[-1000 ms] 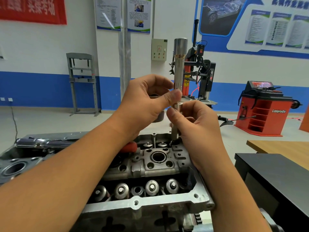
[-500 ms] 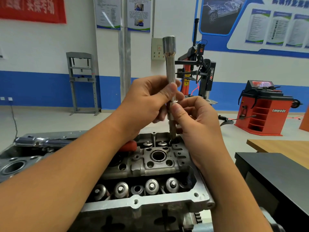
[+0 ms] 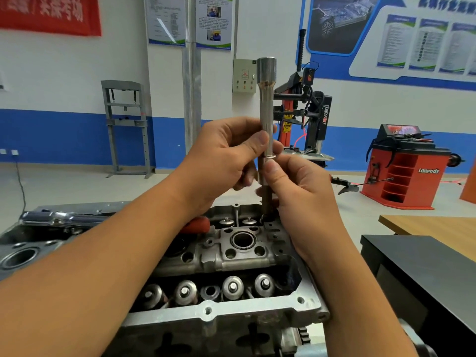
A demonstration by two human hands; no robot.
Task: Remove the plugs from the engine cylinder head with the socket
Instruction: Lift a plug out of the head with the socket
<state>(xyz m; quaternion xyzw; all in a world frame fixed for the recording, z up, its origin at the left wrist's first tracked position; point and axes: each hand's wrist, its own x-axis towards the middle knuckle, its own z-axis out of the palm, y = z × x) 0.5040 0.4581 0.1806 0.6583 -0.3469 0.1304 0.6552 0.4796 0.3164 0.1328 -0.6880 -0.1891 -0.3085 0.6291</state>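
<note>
Upright over the grey cast-aluminium engine cylinder head [image 3: 239, 256]: long polished steel socket [image 3: 266, 104], lower end down at a hole on the head's far edge. Pinched mid-shaft by left hand [image 3: 226, 161], thumb across the front. Gripped just below by right hand [image 3: 296, 186], fingers curled round the darker lower shaft. Behind, red wheel balancer [image 3: 404, 171].

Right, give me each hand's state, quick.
Left hand: holding the socket by its shaft.
Right hand: pinching the lower, darker part of the tool, just above the cylinder head.
</note>
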